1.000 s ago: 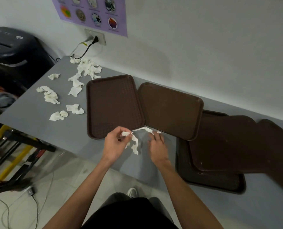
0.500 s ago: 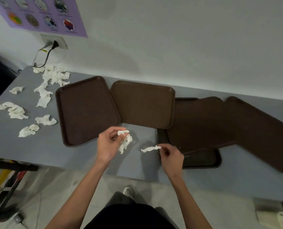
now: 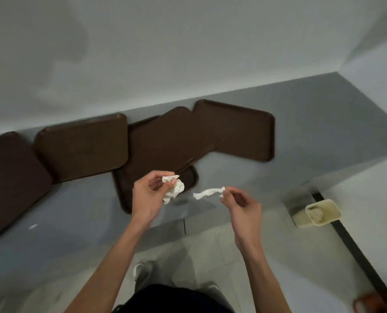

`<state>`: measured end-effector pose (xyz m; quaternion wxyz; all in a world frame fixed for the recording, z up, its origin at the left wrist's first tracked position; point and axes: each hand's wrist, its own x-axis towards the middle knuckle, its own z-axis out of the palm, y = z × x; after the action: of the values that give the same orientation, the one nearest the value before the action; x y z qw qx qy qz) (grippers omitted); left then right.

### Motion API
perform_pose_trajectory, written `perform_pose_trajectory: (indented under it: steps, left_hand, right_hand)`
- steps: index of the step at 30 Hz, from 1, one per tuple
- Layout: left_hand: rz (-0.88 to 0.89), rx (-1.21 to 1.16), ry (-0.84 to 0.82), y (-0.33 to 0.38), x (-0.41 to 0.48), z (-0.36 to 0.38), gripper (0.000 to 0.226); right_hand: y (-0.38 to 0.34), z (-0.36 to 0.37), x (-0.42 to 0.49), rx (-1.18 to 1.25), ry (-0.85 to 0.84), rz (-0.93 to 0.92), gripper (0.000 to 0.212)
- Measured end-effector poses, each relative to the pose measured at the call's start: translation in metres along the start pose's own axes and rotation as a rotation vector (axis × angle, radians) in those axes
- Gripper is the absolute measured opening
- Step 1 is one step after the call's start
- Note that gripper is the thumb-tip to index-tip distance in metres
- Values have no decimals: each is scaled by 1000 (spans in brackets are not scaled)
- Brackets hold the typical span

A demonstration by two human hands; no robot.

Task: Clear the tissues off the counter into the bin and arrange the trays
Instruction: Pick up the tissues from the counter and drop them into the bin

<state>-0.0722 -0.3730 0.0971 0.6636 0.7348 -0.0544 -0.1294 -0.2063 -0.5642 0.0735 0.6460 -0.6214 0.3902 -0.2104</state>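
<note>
Tissues are in both hands, held above the front edge of the counter (image 3: 301, 136). The left hand (image 3: 147, 197) has its thumb and fingers curled round a crumpled tissue (image 3: 176, 189), a white, bunched wad with a pointed corner sticking up. The right hand (image 3: 242, 204) pinches one end of a twisted tissue strip (image 3: 208, 192) between thumb and fingertips. The strip juts sideways toward the left hand without touching the wad. A small white scrap (image 3: 33, 226) lies on the counter well off to the left, near the front edge.

Five dark brown trays with rounded corners and raised rims lie in a ragged row against the wall (image 3: 188, 53). The leftmost tray (image 3: 12, 177) is cut off by the picture's edge. The second tray (image 3: 82, 145) overlaps it. A middle tray (image 3: 165, 143) lies skewed on top of a lower tray (image 3: 123, 190), whose near corners stick out beneath it. The right tray (image 3: 240, 132) is partly tucked under the middle one.

The counter is matt grey and ends at a corner on the right. The wall is plain and pale. Lower down to the right stands a beige bin (image 3: 331, 208), square and open-topped, with pale crumpled material inside. The floor (image 3: 210, 256) is light tile, with a dark strip (image 3: 350, 245) running along it. A shoe (image 3: 143, 271) shows between the forearms.
</note>
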Motion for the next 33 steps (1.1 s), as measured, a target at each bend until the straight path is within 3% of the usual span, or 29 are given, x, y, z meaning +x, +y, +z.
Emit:
perform_pose_trajectory:
  steps: [17, 26, 33]
  left_hand:
    - [-68, 28, -479, -11, -11, 417, 16]
    - [-64, 169, -717, -41, 5, 644, 16]
    - [-110, 292, -778, -91, 2, 778, 18]
  right_hand:
    - [25, -334, 130, 40, 515, 85, 17]
    - [54, -487, 231, 1, 662, 278, 15]
    - [107, -584, 304, -44, 718, 383, 8]
